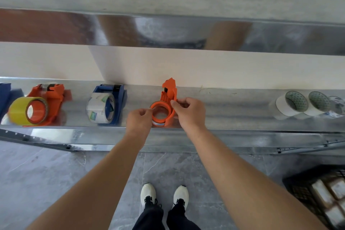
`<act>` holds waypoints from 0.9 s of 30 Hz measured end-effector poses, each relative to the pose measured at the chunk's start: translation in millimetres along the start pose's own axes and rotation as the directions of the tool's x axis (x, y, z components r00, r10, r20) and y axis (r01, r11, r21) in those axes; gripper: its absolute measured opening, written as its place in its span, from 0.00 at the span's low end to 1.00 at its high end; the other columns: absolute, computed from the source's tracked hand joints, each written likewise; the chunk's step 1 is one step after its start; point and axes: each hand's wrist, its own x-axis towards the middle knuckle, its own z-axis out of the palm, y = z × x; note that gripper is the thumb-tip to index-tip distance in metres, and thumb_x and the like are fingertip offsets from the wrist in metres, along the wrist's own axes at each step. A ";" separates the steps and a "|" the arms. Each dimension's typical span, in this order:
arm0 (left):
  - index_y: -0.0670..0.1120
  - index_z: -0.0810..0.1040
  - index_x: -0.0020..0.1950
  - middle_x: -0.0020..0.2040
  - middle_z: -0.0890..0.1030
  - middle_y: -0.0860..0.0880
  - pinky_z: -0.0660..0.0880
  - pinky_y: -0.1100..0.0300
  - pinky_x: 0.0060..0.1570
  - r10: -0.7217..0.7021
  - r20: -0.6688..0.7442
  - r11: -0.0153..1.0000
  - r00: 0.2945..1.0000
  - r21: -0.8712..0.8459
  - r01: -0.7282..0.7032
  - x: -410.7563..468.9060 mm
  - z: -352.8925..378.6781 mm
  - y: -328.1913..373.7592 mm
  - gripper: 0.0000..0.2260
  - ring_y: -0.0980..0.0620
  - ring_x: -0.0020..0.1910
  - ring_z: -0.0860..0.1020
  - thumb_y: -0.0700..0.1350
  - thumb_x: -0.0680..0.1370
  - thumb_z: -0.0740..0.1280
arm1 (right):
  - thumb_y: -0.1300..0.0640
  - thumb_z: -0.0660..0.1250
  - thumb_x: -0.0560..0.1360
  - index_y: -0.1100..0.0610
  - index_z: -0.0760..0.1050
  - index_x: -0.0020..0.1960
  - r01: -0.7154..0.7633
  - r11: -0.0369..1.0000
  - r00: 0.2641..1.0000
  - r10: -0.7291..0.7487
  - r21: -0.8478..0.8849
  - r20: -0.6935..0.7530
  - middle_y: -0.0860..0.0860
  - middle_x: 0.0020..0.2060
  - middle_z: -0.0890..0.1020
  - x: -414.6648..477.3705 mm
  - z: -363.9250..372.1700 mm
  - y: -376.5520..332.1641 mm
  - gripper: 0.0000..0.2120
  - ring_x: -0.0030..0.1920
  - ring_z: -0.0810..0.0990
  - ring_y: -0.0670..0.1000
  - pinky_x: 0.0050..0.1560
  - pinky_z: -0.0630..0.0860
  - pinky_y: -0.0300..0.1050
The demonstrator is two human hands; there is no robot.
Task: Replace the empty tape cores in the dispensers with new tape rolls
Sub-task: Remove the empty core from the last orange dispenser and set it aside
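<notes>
An orange tape dispenser (169, 91) lies on the metal shelf (233, 110), its hub carrying a thin, nearly empty tape core (155, 103). My left hand (139, 118) pinches the core's left rim. My right hand (188, 110) grips the dispenser's right side beside the hub. To the left stand a blue dispenser (113, 99) loaded with a clear printed roll (99, 107), and another orange dispenser (53, 95) loaded with a yellow roll (26, 110). Three new white tape rolls (291, 104) lie at the shelf's right end.
A pale wall panel (205, 69) rises just behind the shelf. A black crate (317, 196) with boxes stands on the grey tiled floor at lower right. My feet in white shoes (164, 195) are below the shelf edge. Something blue (4, 93) sits at the far left.
</notes>
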 end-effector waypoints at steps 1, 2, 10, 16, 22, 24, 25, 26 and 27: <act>0.45 0.85 0.44 0.42 0.87 0.44 0.84 0.43 0.58 -0.018 0.003 1.000 1.000 -0.006 0.018 2.8 0.0 -2.1 0.12 0.43 0.48 0.87 0.46 0.85 0.67 | 0.45 0.77 0.71 0.50 0.85 0.43 0.006 1.000 1.000 -0.006 -0.004 0.000 0.45 0.36 0.87 -0.2 1.6 -0.2 0.09 0.39 0.87 0.50 0.44 0.86 0.56; 0.44 0.85 0.45 0.43 0.87 0.44 0.84 0.43 0.58 -0.030 0.009 1.000 1.000 -0.009 0.030 5.2 -0.1 -3.7 0.12 0.43 0.49 0.87 0.46 0.85 0.67 | 0.45 0.77 0.71 0.50 0.85 0.43 0.010 1.000 1.000 -0.010 -0.009 -0.002 0.45 0.36 0.87 -0.7 2.7 -0.5 0.09 0.39 0.87 0.50 0.44 0.86 0.56; 0.48 0.82 0.69 0.55 0.88 0.45 0.86 0.49 0.54 -0.025 0.038 0.992 0.999 -0.124 0.029 6.9 -4.7 -5.1 0.13 0.47 0.51 0.88 0.47 0.84 0.69 | 0.42 0.75 0.76 0.53 0.84 0.57 0.043 0.997 0.999 -0.042 -0.064 0.022 0.42 0.42 0.84 -16.4 -1.3 -8.5 0.17 0.42 0.82 0.40 0.45 0.79 0.34; 0.47 0.83 0.66 0.51 0.88 0.44 0.85 0.56 0.45 -0.035 0.055 0.989 0.998 -0.145 0.043 8.0 -6.4 -3.6 0.12 0.47 0.47 0.89 0.46 0.84 0.71 | 0.53 0.76 0.74 0.43 0.79 0.53 0.042 0.998 0.996 -0.037 -0.054 0.084 0.37 0.43 0.82 -33.5 -0.7 -7.6 0.11 0.42 0.81 0.33 0.39 0.72 0.22; 0.45 0.83 0.64 0.50 0.88 0.42 0.86 0.53 0.47 -0.033 0.062 0.985 0.998 -0.164 0.043 10.7 -6.1 -3.8 0.10 0.44 0.48 0.89 0.42 0.83 0.71 | 0.56 0.74 0.74 0.46 0.82 0.57 0.066 0.996 0.996 -0.062 -0.062 0.063 0.36 0.43 0.83 -35.1 -1.7 -10.2 0.12 0.42 0.81 0.31 0.41 0.70 0.21; 0.45 0.84 0.63 0.50 0.88 0.43 0.86 0.51 0.49 -0.031 0.067 0.985 0.997 -0.165 0.042 11.9 -5.5 -4.3 0.09 0.44 0.48 0.89 0.42 0.84 0.70 | 0.57 0.72 0.74 0.45 0.83 0.54 0.065 0.995 0.997 -0.061 -0.073 0.055 0.36 0.42 0.83 -34.1 -3.3 -10.7 0.11 0.42 0.80 0.30 0.41 0.71 0.22; 0.46 0.84 0.62 0.50 0.88 0.43 0.86 0.50 0.49 -0.030 0.069 0.985 0.997 -0.165 0.041 12.7 -5.0 -4.3 0.08 0.44 0.48 0.89 0.42 0.84 0.70 | 0.57 0.71 0.75 0.45 0.83 0.54 0.063 0.995 0.997 -0.059 -0.082 0.051 0.36 0.42 0.83 -33.2 -4.2 -10.9 0.11 0.42 0.81 0.31 0.42 0.71 0.23; 0.47 0.84 0.61 0.49 0.89 0.43 0.87 0.48 0.50 -0.031 0.067 0.986 0.997 -0.163 0.041 13.6 -4.6 -4.2 0.07 0.44 0.47 0.89 0.42 0.84 0.70 | 0.57 0.71 0.75 0.46 0.83 0.55 0.062 0.994 0.997 -0.058 -0.088 0.049 0.37 0.42 0.84 -31.9 -4.9 -10.6 0.11 0.43 0.82 0.34 0.45 0.73 0.26; 0.48 0.84 0.60 0.49 0.89 0.44 0.87 0.47 0.51 -0.034 0.063 0.985 0.997 -0.166 0.044 14.9 -4.2 -4.6 0.07 0.44 0.47 0.89 0.42 0.84 0.70 | 0.57 0.70 0.75 0.47 0.84 0.56 0.062 0.994 0.997 -0.058 -0.090 0.048 0.38 0.44 0.85 -30.5 -5.9 -10.5 0.11 0.45 0.83 0.36 0.47 0.75 0.29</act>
